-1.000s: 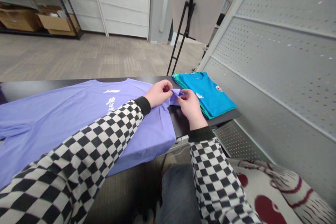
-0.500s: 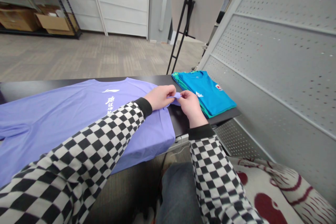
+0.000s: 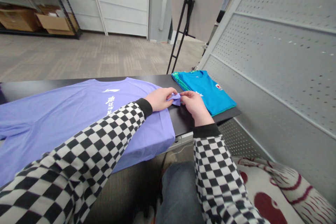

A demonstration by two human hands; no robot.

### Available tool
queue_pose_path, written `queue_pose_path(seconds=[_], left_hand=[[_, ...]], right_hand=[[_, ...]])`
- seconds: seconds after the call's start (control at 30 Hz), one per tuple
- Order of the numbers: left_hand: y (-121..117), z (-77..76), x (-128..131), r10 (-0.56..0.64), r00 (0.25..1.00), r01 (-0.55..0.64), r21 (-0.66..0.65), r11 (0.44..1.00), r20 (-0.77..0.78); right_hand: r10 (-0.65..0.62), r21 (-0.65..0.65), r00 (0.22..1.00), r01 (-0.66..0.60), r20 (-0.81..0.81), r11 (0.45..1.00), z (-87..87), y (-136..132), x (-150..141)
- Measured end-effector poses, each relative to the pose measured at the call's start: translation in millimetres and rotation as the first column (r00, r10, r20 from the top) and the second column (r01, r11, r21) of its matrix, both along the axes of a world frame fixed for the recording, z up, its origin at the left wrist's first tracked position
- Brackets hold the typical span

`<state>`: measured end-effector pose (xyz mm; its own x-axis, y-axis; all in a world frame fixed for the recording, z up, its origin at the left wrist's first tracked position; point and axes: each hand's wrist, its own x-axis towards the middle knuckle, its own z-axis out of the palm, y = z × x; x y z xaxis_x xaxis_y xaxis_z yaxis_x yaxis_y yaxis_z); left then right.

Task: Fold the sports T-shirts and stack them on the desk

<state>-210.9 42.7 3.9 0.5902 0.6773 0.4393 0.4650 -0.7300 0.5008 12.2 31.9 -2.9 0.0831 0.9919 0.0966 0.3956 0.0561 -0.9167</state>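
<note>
Pinching a crumpled bit of smooth lavender shirt [image 3: 151, 133], both hands [image 3: 159, 99] [image 3: 195, 106] nearly closed, above the flat dark tabletop [image 3: 183, 120]

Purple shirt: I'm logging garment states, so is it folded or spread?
Mostly spread: the shirt lies broad across the table, chest print showing, with part of it bunched at the left hand.

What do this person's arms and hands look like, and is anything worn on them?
The left sleeve and right sleeve are long, loose and checkered in black and white. Each ends in a plain black cuff. The left hand and right hand are bare: no gloves or rings show.
</note>
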Motion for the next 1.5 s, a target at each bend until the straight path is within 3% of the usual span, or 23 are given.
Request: queue_pose_path(seconds=[0.17, 0.33, 0.57, 0.77, 0.97, 1.13, 1.33, 1.5], left_hand=[[2.2, -1.4, 0.5, -0.086, 0.996, 0.084, 0.086, 0.993, 0.015], [-0.2, 0.7, -1.0, -0.170, 0.985, 0.170, 0.037, 0.985, 0.000], [0.4, -0.6, -0.7, -0.192, 0.980, 0.193, 0.010, 0.981, -0.051], [1.6, -3.5, -1.3, -0.245, 0.969, 0.246, 0.028, 0.969, -0.040], [2.0, -1.3, -1.1, -0.208, 0.975, 0.212, 0.049, 0.976, -0.073], [4.6, -0.4, -0.7, -0.116, 0.990, 0.123, 0.084, 0.989, -0.083], [3.8, -0.8, 1.1, -0.038, 0.995, 0.051, 0.130, 0.990, -0.097], [3.0, -0.9, 3.0, -0.081, 0.985, 0.100, 0.116, 0.988, -0.156]], right_hand=[[0.040, -0.096, 0.976, -0.019, 0.213, 0.995, 7.7, -4.4, 3.0], [-0.046, -0.060, 0.861, 0.088, 0.507, 0.994, 15.6, -5.9, -2.7], [-0.049, -0.045, 0.806, 0.093, 0.589, 0.995, 18.2, 0.2, -19.6], [-0.095, 0.022, 0.882, 0.096, 0.461, 0.995, 6.5, 20.0, -23.8], [-0.164, 0.136, 0.981, 0.149, 0.102, 0.979, -3.8, 35.6, -16.4], [-0.172, -0.043, 0.971, 0.167, -0.164, 0.985, 6.0, 28.7, -23.0], [-0.023, -0.067, 0.972, 0.007, -0.235, 0.998, 13.1, 20.6, -25.3], [-0.059, -0.061, 0.977, 0.047, -0.204, 0.997, 7.3, 24.4, -23.5]])
